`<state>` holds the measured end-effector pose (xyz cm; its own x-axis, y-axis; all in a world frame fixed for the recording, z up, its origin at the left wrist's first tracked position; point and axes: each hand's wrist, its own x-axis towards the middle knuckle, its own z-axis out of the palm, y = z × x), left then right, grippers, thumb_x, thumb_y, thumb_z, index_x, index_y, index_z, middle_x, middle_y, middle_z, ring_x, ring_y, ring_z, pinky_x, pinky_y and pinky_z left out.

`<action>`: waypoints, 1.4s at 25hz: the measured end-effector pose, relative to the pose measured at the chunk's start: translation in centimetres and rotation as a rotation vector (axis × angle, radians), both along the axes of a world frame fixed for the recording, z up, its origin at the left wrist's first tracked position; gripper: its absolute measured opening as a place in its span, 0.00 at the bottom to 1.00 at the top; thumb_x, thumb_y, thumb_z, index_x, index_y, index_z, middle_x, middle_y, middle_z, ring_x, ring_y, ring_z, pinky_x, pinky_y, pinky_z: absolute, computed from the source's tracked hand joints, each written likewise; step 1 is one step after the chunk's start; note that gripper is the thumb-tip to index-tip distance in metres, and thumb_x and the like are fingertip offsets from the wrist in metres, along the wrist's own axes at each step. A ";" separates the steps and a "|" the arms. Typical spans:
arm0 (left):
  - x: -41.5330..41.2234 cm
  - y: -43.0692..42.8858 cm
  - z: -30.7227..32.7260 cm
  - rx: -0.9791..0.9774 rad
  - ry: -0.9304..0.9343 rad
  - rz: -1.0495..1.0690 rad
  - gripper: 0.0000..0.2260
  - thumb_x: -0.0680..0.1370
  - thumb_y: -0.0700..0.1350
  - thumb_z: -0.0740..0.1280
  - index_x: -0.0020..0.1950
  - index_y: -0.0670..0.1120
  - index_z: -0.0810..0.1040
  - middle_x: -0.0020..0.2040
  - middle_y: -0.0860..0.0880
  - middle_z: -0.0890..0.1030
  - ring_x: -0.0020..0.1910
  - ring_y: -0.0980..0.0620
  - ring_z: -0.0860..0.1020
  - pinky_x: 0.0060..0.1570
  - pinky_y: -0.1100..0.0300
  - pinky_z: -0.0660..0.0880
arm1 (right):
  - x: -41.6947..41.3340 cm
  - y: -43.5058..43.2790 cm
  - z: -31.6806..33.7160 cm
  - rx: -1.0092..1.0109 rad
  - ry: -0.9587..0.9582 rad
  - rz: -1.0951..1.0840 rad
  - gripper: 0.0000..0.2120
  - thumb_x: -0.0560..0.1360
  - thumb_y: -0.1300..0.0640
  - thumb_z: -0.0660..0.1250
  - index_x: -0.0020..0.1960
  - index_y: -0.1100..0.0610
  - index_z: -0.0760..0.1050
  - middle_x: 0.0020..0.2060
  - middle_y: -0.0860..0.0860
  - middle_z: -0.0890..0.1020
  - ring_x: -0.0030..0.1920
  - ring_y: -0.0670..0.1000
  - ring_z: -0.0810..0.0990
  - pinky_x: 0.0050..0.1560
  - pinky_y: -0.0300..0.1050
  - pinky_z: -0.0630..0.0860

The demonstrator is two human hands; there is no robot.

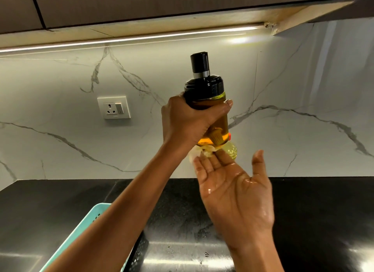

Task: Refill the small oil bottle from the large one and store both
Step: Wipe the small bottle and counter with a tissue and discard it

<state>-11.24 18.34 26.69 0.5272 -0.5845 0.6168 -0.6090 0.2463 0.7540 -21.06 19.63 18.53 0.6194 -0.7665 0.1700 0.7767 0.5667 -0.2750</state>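
1. Oil stood high in the small oil bottle (220, 124). Its black pump cap (202, 83) was on, and it was held upright in front of the marble wall (60, 85), above the black counter (313, 201).
2. The left hand (186, 122) gripped the bottle's upper body, thumb across the front.
3. The right hand (236, 192) lay flat, palm up and glistening wet. Its fingertips pressed a white wad (197, 153) under the bottle's base, apparently wiping drips.
4. Just behind that base showed the yellowish shoulder of what I took for the large bottle (231, 150), seemingly capped. I could not tell what it rested on.
5. Refilling looked finished to me. Cleaning was under way, and neither bottle had been stored.
6. A teal tray (91, 217) sat near left.
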 end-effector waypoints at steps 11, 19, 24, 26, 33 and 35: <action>1.1 -1.2 -1.6 0.061 0.056 -0.099 0.11 0.62 0.54 0.77 0.36 0.57 0.76 0.36 0.58 0.80 0.37 0.67 0.78 0.40 0.68 0.75 | 2.9 -5.5 0.1 -0.002 0.097 0.003 0.29 0.78 0.41 0.51 0.55 0.63 0.80 0.57 0.61 0.80 0.57 0.57 0.79 0.63 0.54 0.70; 3.5 -4.1 -4.5 0.075 -0.039 -0.064 0.14 0.62 0.56 0.76 0.42 0.58 0.75 0.37 0.62 0.77 0.39 0.69 0.76 0.42 0.70 0.75 | 2.5 -6.4 -2.1 0.110 0.137 0.194 0.24 0.78 0.52 0.56 0.49 0.73 0.79 0.54 0.69 0.78 0.54 0.66 0.79 0.50 0.57 0.77; 5.3 -6.9 -8.9 0.113 0.009 -0.075 0.20 0.63 0.54 0.76 0.51 0.51 0.78 0.44 0.54 0.81 0.44 0.61 0.79 0.45 0.64 0.77 | 2.1 -8.8 -5.6 0.136 0.345 0.089 0.16 0.74 0.67 0.59 0.60 0.72 0.71 0.51 0.69 0.79 0.49 0.62 0.82 0.43 0.47 0.82; 6.2 -8.2 -11.6 0.154 0.052 -0.064 0.19 0.63 0.54 0.76 0.51 0.52 0.77 0.44 0.55 0.80 0.44 0.60 0.79 0.45 0.64 0.77 | 1.9 -9.8 -7.6 0.186 0.439 -0.034 0.14 0.74 0.67 0.60 0.59 0.69 0.72 0.49 0.67 0.81 0.47 0.60 0.83 0.41 0.46 0.82; 10.1 -14.3 -22.8 0.309 0.300 0.047 0.21 0.59 0.52 0.79 0.48 0.51 0.75 0.44 0.50 0.82 0.44 0.50 0.81 0.47 0.50 0.79 | 1.6 -13.6 -16.3 0.208 0.952 -0.265 0.09 0.76 0.63 0.62 0.55 0.61 0.77 0.50 0.59 0.83 0.52 0.55 0.81 0.49 0.48 0.78; 11.1 -16.4 -26.0 0.366 0.362 0.060 0.24 0.57 0.56 0.78 0.48 0.51 0.76 0.42 0.47 0.83 0.41 0.46 0.82 0.42 0.46 0.80 | 2.3 -14.7 -18.1 0.201 1.060 -0.307 0.06 0.76 0.63 0.63 0.50 0.59 0.78 0.47 0.57 0.83 0.50 0.54 0.81 0.48 0.48 0.78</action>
<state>-0.17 1.97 0.67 0.7086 -0.6896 0.1496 -0.2979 -0.1002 0.9493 -18.75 4.89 0.46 0.1573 -0.8658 -0.4750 0.3192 0.4997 -0.8052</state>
